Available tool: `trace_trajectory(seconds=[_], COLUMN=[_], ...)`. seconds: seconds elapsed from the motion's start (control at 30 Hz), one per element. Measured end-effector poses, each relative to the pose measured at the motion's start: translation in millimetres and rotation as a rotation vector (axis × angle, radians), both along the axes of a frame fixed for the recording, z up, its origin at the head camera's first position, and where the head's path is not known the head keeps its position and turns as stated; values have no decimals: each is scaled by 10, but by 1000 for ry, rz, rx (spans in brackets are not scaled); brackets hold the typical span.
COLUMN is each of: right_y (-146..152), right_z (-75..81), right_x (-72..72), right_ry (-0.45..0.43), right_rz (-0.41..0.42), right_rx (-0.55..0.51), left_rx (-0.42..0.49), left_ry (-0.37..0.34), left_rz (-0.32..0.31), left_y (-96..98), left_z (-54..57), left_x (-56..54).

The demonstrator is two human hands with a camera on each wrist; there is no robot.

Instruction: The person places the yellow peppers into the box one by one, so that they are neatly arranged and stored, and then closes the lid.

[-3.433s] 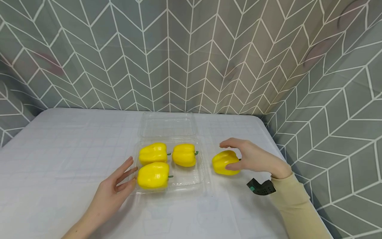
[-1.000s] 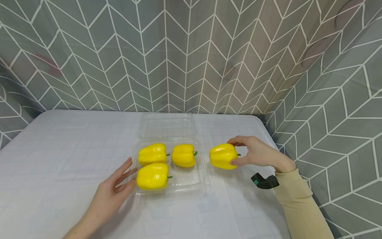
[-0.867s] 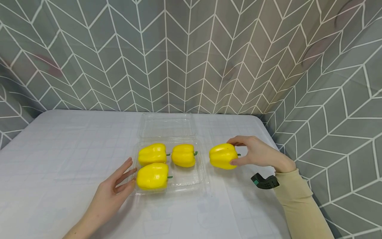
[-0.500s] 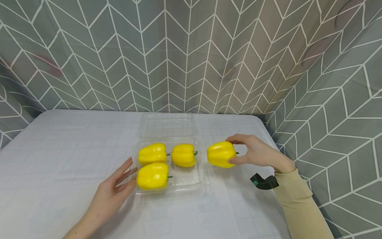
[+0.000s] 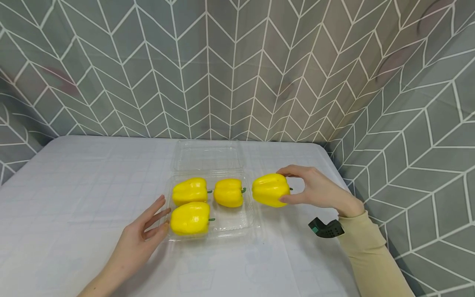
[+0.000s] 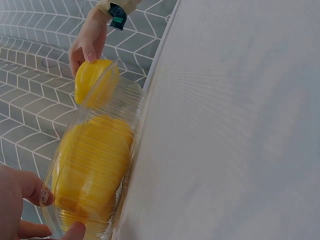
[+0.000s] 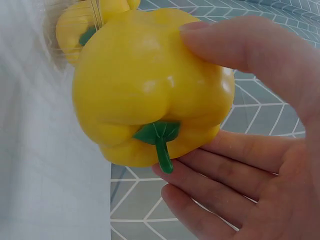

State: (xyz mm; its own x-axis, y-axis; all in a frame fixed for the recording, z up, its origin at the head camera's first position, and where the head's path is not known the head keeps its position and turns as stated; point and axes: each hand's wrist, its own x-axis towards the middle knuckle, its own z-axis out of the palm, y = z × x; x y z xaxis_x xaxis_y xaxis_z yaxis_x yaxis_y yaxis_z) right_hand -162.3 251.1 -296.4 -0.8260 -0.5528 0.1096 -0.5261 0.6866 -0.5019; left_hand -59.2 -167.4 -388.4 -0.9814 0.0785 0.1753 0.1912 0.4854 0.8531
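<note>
A yellow bell pepper (image 5: 270, 190) with a green stem is gripped by my right hand (image 5: 315, 187), thumb on one side and fingers on the other. It is raised off the table by the right edge of a clear plastic clamshell container (image 5: 233, 225). Inside the container lie three more yellow bell peppers: one back left (image 5: 190, 191), one back right (image 5: 228, 193), one front left (image 5: 190, 218). My left hand (image 5: 139, 237) touches the container's left rim with fairly straight, spread fingers. The right wrist view shows the held pepper's stem (image 7: 162, 150) facing the palm.
The container's transparent lid (image 5: 209, 156) lies opened back, away from me. Everything stands on a table with a white cloth (image 5: 92, 177). Grey curtains (image 5: 222, 74) with white lines rise behind the table and on its right side.
My right hand has taken hold of the pepper that lay right of the container, lifted it and carried it left toward the container's edge. The left hand stays in place.
</note>
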Motion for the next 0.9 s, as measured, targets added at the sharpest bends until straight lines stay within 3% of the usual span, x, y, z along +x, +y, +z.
trace_trajectory(seconds=[0.33,0.9], right_y=[-31,-155], right_z=[1,-23], right_x=[18,26], right_ry=[-8,47], right_rz=[-2,67], right_rx=[-7,-48], left_rx=[-1,-3], left_ry=[5,13], left_rz=[-5,-4], left_y=[1,-2], left_z=[-2,5], left_x=[-1,2])
